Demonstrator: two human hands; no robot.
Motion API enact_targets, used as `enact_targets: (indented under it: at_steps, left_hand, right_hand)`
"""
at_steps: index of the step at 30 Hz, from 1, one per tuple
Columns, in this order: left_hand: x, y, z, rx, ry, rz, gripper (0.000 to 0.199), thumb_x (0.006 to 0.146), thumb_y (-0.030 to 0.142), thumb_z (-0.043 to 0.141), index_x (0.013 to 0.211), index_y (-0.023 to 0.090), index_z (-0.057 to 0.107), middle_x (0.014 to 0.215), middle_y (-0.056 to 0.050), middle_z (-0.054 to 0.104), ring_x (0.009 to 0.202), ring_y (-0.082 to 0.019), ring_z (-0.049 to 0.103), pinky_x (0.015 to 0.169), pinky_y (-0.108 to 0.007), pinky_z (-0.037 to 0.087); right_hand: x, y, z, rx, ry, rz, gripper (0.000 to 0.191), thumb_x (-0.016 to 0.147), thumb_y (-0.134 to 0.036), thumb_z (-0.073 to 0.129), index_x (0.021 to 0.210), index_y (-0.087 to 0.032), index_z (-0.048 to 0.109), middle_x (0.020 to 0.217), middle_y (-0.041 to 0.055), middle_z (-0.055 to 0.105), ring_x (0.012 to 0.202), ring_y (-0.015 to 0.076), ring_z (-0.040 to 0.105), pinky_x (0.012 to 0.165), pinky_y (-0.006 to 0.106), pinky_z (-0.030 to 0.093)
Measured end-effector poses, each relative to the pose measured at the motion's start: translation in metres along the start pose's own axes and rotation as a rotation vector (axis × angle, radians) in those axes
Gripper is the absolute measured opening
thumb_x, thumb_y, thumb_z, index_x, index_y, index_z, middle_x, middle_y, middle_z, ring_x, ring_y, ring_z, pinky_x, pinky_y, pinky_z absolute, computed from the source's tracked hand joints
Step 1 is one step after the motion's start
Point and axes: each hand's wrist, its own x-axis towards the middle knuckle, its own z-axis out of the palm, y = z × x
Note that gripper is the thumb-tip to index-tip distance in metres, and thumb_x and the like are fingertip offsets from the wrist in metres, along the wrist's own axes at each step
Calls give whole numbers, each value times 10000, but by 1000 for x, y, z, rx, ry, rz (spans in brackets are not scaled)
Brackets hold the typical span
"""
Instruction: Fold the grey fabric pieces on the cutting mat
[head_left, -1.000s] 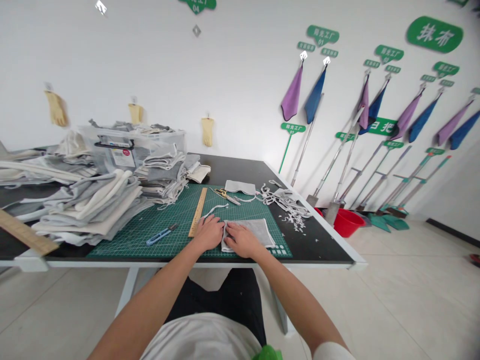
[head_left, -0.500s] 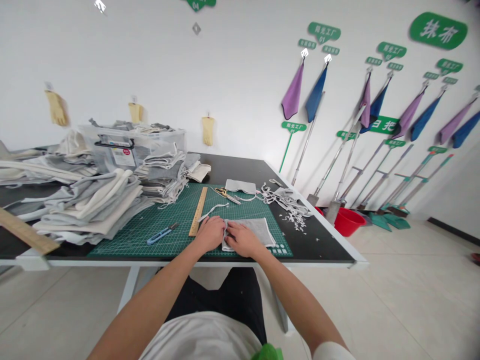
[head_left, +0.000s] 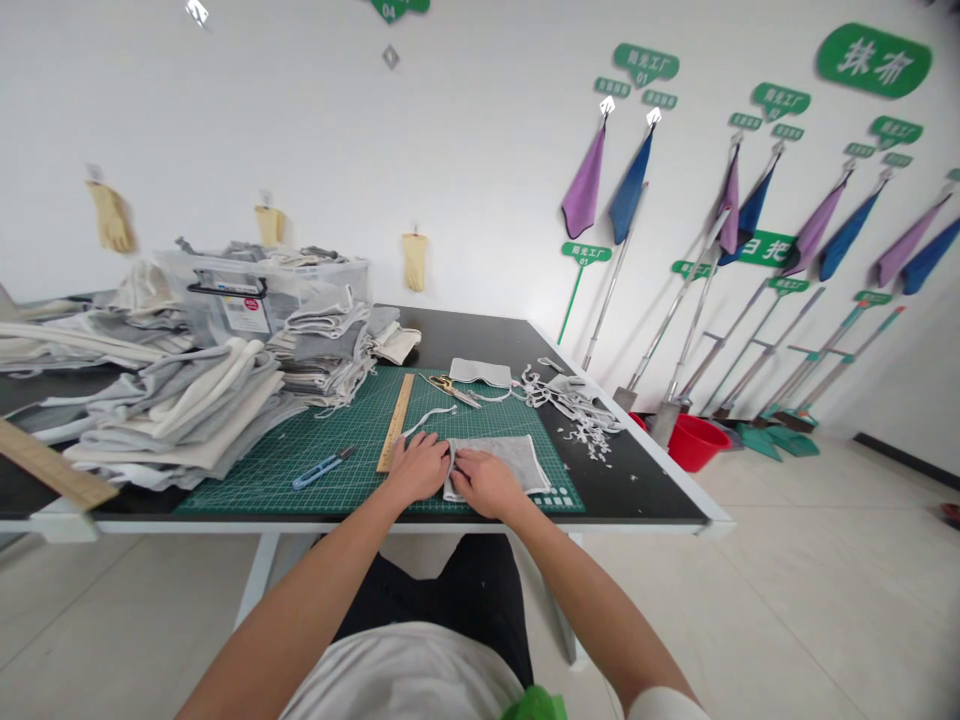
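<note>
A folded piece of grey cloth (head_left: 525, 462) with white edging lies on the green cutting mat (head_left: 259, 455) right in front of me. My left hand (head_left: 418, 470) rests at the cloth's left edge, its fingers spread and flat, close to the wooden ruler (head_left: 400, 412). On the same edge, my right hand (head_left: 486, 484) has bent fingers and thumb closed on the cloth; the fingertips are partly hidden. A thin white strip (head_left: 429, 415) runs out above my left hand. Gold-handled scissors (head_left: 457, 392) lie farther back, and a blue utility knife (head_left: 322, 468) lies to the left.
Another grey piece (head_left: 480, 373) lies behind the scissors. Cut scraps (head_left: 577, 403) are heaped at the right. Stacked cloth (head_left: 187, 420) and a clear plastic bin (head_left: 277, 290) fill the left. A second wooden ruler (head_left: 52, 462) reaches the table's front edge.
My left hand's fingers have spread and flattened a little at the cloth's left edge. My right hand has shifted only slightly; the cloth stays in place.
</note>
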Motion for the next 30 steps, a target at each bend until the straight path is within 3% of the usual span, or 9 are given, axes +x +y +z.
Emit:
enact_targets:
  at_steps: [9,14,19,22,25,27,30]
  left_hand:
    - [-5,6,-3,43,61,-32,317,915,353,389,1019,218,656,1192,-119,634,1255,-334,449,1049,-586,259]
    - [-6,8,-9,37,131,-60,346,897,205,372,1149,165,606,1168,-157,639,1274,-339,434,1049,-573,269]
    - [-4,13,-12,-36,104,56,368,908,192,356,1180,209,604,1293,-74,605,1319,-224,416,1128,-441,256]
    - [-4,16,-10,-88,31,143,383,945,262,313,1203,260,596,1279,-18,626,1228,-160,516,1085,-362,348]
    - [-5,15,-7,-103,-22,152,400,955,281,274,1182,273,603,1246,-27,649,1147,-190,584,1068,-467,363]
    - [-6,12,-5,-97,-33,142,386,948,273,288,1161,261,610,1266,-48,636,1177,-219,568,1082,-547,316]
    - [-8,8,-3,-88,-37,143,360,943,291,318,1144,265,616,1303,-53,612,1241,-227,521,1099,-578,269]
  right_hand:
    - [-3,-4,-2,-50,12,5,271,953,-287,431,1021,-172,667,1127,87,685,1067,198,608,961,306,409]
    - [-3,-6,-5,-81,12,-3,274,953,-286,420,933,-174,669,998,69,701,945,188,632,884,298,434]
    - [-4,-7,-3,-99,8,-6,279,954,-282,417,959,-169,672,1023,72,700,952,187,630,877,298,427]
    - [-4,-6,-1,-111,0,3,283,950,-277,421,1002,-154,671,1027,86,703,946,196,636,865,307,430]
    - [-4,-8,-3,-118,-9,12,294,954,-276,408,1001,-155,672,1024,86,703,940,197,639,858,310,432]
    - [-6,-11,-6,-117,-11,12,292,954,-289,409,1012,-164,667,1057,82,697,979,199,630,872,315,430]
    - [-15,-18,-9,-113,-8,10,339,946,-367,443,1140,-154,621,1200,106,650,1120,228,575,942,356,408]
